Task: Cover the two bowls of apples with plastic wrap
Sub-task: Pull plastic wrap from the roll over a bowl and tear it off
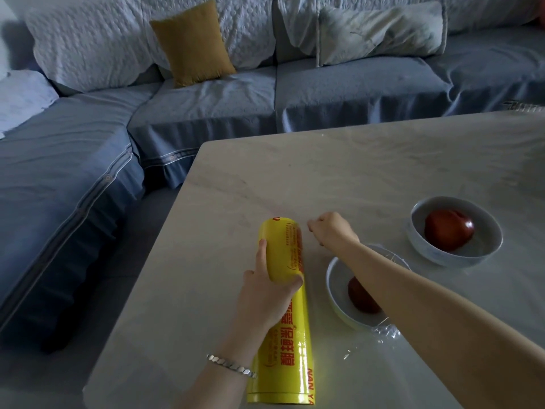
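**Mia:** What is way over on the left?

**Ben:** A big blue sofa (73, 172). A yellow pillow (193, 44) leans on its back. In front of it is a pale table (324, 172).

**Mia:** And on the table?

**Ben:** First comes a long yellow roll of plastic wrap (283, 349) with red letters. It lies flat near the left edge of the table, and one end points away from the person.

**Mia:** Who has it?

**Ben:** The left hand (267, 296) does. Its fingers and thumb are wrapped round the middle of the roll, gripping it. There is a silver bracelet (231, 366) on that wrist.

**Mia:** What about the other hand?

**Ben:** The right hand (331, 231) is just beside the far end of the roll, and its arm reaches over the near bowl. The fingers are curled in tight — but I cannot tell if they pinch clear wrap or nothing.

**Mia:** What is to the right of that?

**Ben:** The near bowl (339, 290), white, with a red apple (361, 296) inside. Some crinkly clear wrap (383, 332) lies at the bowl's near edge and on the table beside it.

**Mia:** And last?

**Ben:** The far bowl (427, 252) — it sits further right and further back, apart from the first. It holds a second red apple (448, 233).
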Tool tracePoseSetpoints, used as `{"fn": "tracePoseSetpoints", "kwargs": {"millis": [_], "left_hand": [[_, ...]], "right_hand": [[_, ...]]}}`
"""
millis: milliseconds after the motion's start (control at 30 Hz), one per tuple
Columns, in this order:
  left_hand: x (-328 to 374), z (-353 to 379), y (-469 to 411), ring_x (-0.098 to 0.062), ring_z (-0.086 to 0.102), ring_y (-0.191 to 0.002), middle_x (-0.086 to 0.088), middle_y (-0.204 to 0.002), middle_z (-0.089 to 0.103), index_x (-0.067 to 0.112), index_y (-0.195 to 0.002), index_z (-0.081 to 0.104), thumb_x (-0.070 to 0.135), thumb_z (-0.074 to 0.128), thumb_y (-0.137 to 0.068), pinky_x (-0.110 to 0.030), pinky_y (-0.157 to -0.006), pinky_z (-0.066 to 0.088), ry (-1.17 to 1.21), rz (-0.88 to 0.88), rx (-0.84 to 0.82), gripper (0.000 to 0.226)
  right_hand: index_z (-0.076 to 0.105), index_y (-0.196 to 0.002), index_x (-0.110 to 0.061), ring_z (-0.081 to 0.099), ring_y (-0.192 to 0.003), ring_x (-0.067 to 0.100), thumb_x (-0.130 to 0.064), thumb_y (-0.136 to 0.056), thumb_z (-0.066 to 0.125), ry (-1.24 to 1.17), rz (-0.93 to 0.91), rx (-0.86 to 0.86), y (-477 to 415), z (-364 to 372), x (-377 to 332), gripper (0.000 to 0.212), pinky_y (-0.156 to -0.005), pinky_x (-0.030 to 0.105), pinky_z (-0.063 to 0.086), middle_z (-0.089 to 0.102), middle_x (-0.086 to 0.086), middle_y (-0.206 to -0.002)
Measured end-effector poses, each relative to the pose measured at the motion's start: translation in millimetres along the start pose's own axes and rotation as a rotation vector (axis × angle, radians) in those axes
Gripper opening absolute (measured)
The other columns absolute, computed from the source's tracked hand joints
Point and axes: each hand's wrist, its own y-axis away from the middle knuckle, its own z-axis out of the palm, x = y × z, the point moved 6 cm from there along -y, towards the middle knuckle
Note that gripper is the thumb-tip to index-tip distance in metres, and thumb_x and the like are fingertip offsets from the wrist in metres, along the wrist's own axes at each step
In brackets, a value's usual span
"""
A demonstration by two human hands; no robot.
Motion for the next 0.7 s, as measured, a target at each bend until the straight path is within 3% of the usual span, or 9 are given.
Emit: {"fn": "tracePoseSetpoints", "kwargs": {"millis": [100,200,267,333,400,467,567,700], "left_hand": [[1.4,0.0,1.6,-0.021,0.053,-0.088,-0.004,-0.118,0.044,0.049,-0.141,-0.005,0.051,0.061,-0.076,-0.034,-0.074,0.046,0.003,-0.006,0.000,0.093],[0.6,-0.9,2.1,-0.020,0.053,-0.086,-0.005,-0.119,0.044,0.049,-0.142,-0.005,0.050,0.062,-0.077,-0.033,-0.071,0.045,0.012,-0.010,-0.007,0.093],[0.8,-1.5,2.7,-0.020,0.052,-0.086,-0.007,-0.122,0.045,0.048,-0.142,-0.005,0.050,0.062,-0.077,-0.033,-0.072,0.045,0.008,-0.009,-0.007,0.093],[1.5,-1.5,2.9,-0.024,0.054,-0.091,-0.010,-0.124,0.045,0.046,-0.143,-0.004,0.050,0.062,-0.078,-0.035,-0.078,0.046,0.001,-0.001,-0.007,0.093],[1.6,-1.7,2.5,-0.030,0.056,-0.103,-0.011,-0.127,0.045,0.045,-0.143,-0.002,0.051,0.062,-0.078,-0.036,-0.084,0.045,-0.011,0.006,-0.001,0.092],[0.5,-1.8,2.3,-0.032,0.055,-0.109,-0.011,-0.129,0.046,0.046,-0.144,0.000,0.055,0.062,-0.076,-0.037,-0.085,0.043,-0.016,-0.004,0.009,0.092],[-0.1,-0.8,2.2,-0.032,0.055,-0.110,-0.010,-0.129,0.047,0.049,-0.143,0.001,0.058,0.062,-0.074,-0.038,-0.086,0.045,0.009,-0.023,0.018,0.092],[-0.5,-1.2,1.5,-0.032,0.055,-0.110,-0.010,-0.129,0.047,0.049,-0.142,0.001,0.060,0.062,-0.074,-0.040,-0.088,0.047,0.013,-0.020,0.029,0.092]], "right_hand": [[0.058,-0.063,-0.012,0.067,-0.070,0.030,-0.029,-0.086,0.043,-0.230,0.073,0.047,-5.4,-3.4,3.7,0.033,-0.070,0.033,0.051,0.060,0.006,-0.060],[0.060,-0.063,-0.012,0.057,-0.056,0.023,-0.039,-0.095,0.034,-0.413,0.093,0.160,-6.2,-27.9,6.2,0.050,-0.067,0.033,0.048,0.057,0.005,-0.057],[0.062,-0.073,-0.011,0.056,-0.064,0.023,-0.035,-0.093,0.042,-0.256,-0.081,0.155,1.4,-39.6,-2.4,0.037,-0.068,0.031,0.044,0.060,0.005,-0.064],[0.067,-0.089,-0.014,0.058,-0.080,0.020,-0.031,-0.089,0.053,-0.010,-0.297,0.026,19.6,-32.9,-12.6,0.022,-0.070,0.026,0.040,0.065,0.005,-0.082],[0.067,-0.100,-0.020,0.058,-0.096,0.019,-0.040,-0.087,0.053,0.291,-0.412,-0.176,43.2,-9.0,-10.5,0.027,-0.082,0.028,0.042,0.067,0.003,-0.103],[0.063,-0.105,-0.024,0.054,-0.110,0.021,-0.050,-0.088,0.043,0.595,-0.476,-0.244,60.2,8.2,-2.0,0.037,-0.097,0.033,0.035,0.064,0.001,-0.115],[0.059,-0.099,-0.023,0.055,-0.108,0.021,-0.051,-0.089,0.043,0.585,-0.542,-0.167,68.1,7.4,2.0,0.034,-0.098,0.031,0.028,0.065,-0.001,-0.109],[0.051,-0.078,-0.021,0.054,-0.090,0.024,-0.046,-0.086,0.051,0.475,-0.555,-0.110,74.8,0.0,-3.3,0.026,-0.082,0.028,0.029,0.064,0.000,-0.090]]}}
